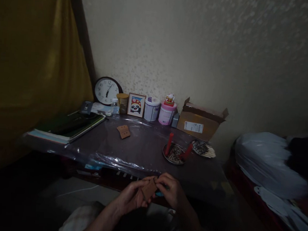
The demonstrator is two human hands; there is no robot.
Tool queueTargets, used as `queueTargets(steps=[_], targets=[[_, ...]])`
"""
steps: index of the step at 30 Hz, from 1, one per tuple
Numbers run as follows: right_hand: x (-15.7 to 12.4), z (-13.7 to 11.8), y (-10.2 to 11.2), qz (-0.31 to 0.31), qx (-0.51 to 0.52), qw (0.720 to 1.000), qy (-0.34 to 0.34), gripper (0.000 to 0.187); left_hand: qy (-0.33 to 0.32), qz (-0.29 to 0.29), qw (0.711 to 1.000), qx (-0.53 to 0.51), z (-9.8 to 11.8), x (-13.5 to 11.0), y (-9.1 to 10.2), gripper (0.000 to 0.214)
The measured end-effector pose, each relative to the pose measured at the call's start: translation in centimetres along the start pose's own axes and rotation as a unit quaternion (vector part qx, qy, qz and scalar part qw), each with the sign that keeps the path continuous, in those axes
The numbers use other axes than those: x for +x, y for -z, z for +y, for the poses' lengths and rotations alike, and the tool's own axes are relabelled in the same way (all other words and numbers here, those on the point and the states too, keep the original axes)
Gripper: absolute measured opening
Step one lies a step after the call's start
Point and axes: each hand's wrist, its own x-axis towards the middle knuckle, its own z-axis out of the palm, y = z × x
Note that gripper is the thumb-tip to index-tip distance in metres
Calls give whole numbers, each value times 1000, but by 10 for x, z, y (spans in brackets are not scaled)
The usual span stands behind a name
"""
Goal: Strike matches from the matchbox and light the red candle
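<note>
A small brown cardboard piece [149,190] is in my left hand [134,195], whose fingers are closed around its left and lower sides. My right hand [170,188] pinches at its upper right edge, and the fingertips there are partly hidden. Both hands are just in front of the table's near edge. Farther in on the table [141,146] lies a similar brown cardboard piece [124,131] with small dark marks. To its right, a round metal plate [174,162] holds an upright red candle [169,144], a leaning red candle [187,152] and dark burnt bits.
A second plate [202,155] carries dark bits and pale sticks. Along the wall stand a clock [106,91], a panda picture [136,105], tins [151,110], a lucky cat figurine [169,99] and an open cardboard box [198,120]. Books [67,126] lie left; a plastic bag [270,163] sits right.
</note>
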Motion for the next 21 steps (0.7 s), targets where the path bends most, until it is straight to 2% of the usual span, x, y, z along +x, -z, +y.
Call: queueTargets(steps=[9,21], targets=[[-1,8,-4,-5,-14,1000,-13,9,14,-6,1000,20,0,1,4,36],[-2,2,-1,-7,-18,1000,11,11,13,-2,1000,26,0,-1,3,35]])
